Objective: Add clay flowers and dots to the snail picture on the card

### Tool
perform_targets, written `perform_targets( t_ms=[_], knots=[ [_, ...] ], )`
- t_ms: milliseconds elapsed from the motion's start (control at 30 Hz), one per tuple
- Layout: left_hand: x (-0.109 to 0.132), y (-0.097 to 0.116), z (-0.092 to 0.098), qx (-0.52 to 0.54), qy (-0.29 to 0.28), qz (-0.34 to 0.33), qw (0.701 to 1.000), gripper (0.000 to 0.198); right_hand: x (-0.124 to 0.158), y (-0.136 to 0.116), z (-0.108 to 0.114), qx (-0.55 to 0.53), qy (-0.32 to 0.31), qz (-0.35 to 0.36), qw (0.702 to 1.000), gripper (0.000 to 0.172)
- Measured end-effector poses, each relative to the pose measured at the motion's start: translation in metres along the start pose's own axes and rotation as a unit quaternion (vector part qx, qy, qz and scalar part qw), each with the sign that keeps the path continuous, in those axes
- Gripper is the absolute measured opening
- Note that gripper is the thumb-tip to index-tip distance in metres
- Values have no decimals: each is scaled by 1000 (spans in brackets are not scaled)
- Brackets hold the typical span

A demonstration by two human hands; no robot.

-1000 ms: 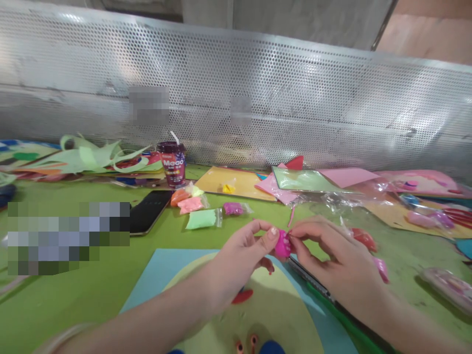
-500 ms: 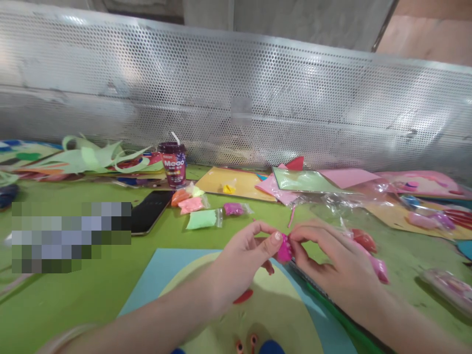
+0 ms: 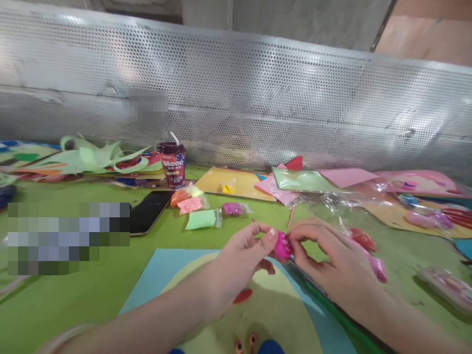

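Between the thumb and index finger of my left hand (image 3: 241, 263) is a small lump of magenta modelling clay (image 3: 282, 246) with bumps on its face. My right hand (image 3: 330, 253) pinches at the lump's right edge with thumb and fingertips. Both hands hover over a light-blue board (image 3: 145, 287) that carries a large pale yellow-green shape (image 3: 285, 305). On that shape lie a red piece (image 3: 243, 296), a blue round piece (image 3: 271, 347) and two small orange stalks with dark dots. My wrists and forearms cover part of the board.
Bags of coloured clay (image 3: 201, 219) lie beyond the board, beside a black phone (image 3: 151, 211). A purple drink cup (image 3: 173, 164) with a straw stands farther back. Coloured paper sheets (image 3: 236, 183) line the perforated metal panel (image 3: 221, 73). At right sits a flat pink case (image 3: 446, 290).
The magenta lump has turned in my fingers, so more of its bumpy face shows. My left thumb has shifted slightly left; my right hand has hardly moved.
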State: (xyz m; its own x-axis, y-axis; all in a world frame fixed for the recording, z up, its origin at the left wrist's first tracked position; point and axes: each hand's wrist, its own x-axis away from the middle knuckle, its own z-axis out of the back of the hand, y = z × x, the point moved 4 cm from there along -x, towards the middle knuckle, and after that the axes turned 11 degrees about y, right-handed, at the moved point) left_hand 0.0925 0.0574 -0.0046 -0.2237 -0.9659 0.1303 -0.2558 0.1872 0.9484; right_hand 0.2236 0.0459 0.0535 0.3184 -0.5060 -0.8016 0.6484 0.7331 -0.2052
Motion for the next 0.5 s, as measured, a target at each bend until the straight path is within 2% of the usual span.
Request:
perform_targets(
  t_ms=[133, 233, 300, 367, 467, 500],
  knots=[
    [0, 0, 0, 25, -3, 8, 1000, 32, 1, 5, -3, -36, 1, -55, 998, 13],
    [-4, 6, 2, 79, -10, -31, 996, 29, -1, 16, -3, -116, 9, -177, 977, 2],
    [-10, 10, 8, 103, 2, -42, 994, 32, -4, 25, -2, -196, -1, -268, 943, 7],
    [-17, 13, 15, 111, 18, -46, 993, 31, -7, 31, -2, -299, -32, -332, 894, 15],
    [-30, 15, 31, 90, 40, -48, 994, 23, -8, 38, -5, -466, -125, -344, 805, 31],
    [-35, 16, 36, 68, 46, -48, 995, 23, -7, 40, -6, -493, -163, -325, 791, 39]
  ],
)
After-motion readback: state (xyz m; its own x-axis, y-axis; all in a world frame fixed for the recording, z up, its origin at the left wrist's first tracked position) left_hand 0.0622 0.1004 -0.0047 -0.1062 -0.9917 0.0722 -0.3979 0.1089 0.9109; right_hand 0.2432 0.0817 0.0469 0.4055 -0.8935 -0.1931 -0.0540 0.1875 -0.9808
